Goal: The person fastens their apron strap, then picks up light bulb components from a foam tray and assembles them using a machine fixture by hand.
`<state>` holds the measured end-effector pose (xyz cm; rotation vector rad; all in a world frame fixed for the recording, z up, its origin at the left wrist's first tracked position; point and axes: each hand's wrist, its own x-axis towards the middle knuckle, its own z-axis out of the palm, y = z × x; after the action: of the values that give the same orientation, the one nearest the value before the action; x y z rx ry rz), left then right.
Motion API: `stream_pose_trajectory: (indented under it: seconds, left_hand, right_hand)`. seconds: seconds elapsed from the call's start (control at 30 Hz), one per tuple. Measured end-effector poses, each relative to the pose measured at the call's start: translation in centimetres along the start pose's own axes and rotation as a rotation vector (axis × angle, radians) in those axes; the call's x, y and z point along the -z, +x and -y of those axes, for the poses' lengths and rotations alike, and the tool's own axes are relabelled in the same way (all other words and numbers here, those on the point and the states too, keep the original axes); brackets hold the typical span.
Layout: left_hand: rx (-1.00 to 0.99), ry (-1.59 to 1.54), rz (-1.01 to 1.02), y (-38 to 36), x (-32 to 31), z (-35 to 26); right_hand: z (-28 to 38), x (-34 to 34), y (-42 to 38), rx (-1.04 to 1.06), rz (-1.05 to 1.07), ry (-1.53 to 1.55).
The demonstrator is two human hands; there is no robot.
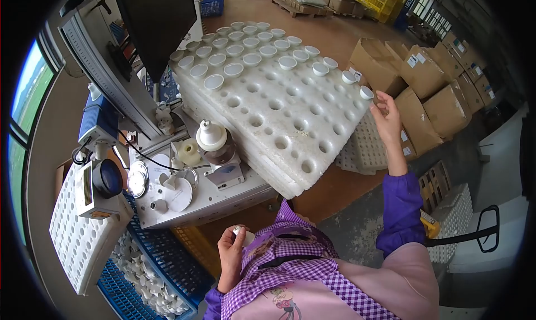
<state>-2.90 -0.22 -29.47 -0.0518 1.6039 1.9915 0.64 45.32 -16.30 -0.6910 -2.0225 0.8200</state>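
A thick white foam tray (262, 147) with rows of round holes lies in front of me. White lamp bulbs (233, 69) with domes up fill the holes at its far side. At the tray's right edge my right hand (386, 122) is held with fingers curved and apart, just beside the nearest bulb (366, 92); nothing shows in it. Low by my apron, my left hand (230, 254) pinches a white bulb (248, 239) near its base, partly hidden by the fingers. Left of the tray, another bulb (211, 134) sits cap-up in a dark round holder (222, 152).
A blue machine head with a dark lens (107, 178) overhangs the worktable (218, 204) on the left, near a monitor (159, 24). Below stands a blue crate (178, 289) of white parts. Cardboard boxes (427, 68) and more foam trays (363, 144) are at right.
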Motion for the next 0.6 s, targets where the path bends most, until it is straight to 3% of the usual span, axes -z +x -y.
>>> stream_pose_trajectory:
  seconds: [0.07, 0.2, 0.37, 0.43, 0.47, 0.53, 0.6]
  left_hand:
    - [0.005, 0.023, -0.013, -0.1, -0.6, -0.7]
    - [-0.028, -0.025, -0.027, 0.3, -1.5, -0.7]
    - [0.049, -0.053, -0.018, 0.4, -2.8, -1.1]
    - [0.077, -0.065, -0.012, 0.5, -2.4, -0.7]
    - [0.091, -0.067, -0.007, 0.1, -1.9, -0.5]
    - [0.089, -0.111, -0.05, -0.2, -0.7, 0.6]
    - [0.117, -0.116, -0.094, -0.8, 0.7, 1.3]
  right_hand:
    - [-2.4, -0.7, 2.3, 0.07, -0.003, -0.321]
    - [-5.7, -1.9, 6.3, 0.068, 0.137, -0.402]
    - [-9.5, -3.4, 8.6, -0.041, 0.275, -0.237]
    - [-8.1, -2.8, 7.5, 0.274, -0.059, -0.578]
    - [-6.8, -2.3, 6.1, 0.254, -0.021, -0.601]
    - [-3.4, -2.6, 3.4, 0.171, -0.139, -0.232]
    - [-2.4, -2.6, -0.2, 0.153, -0.138, -0.227]
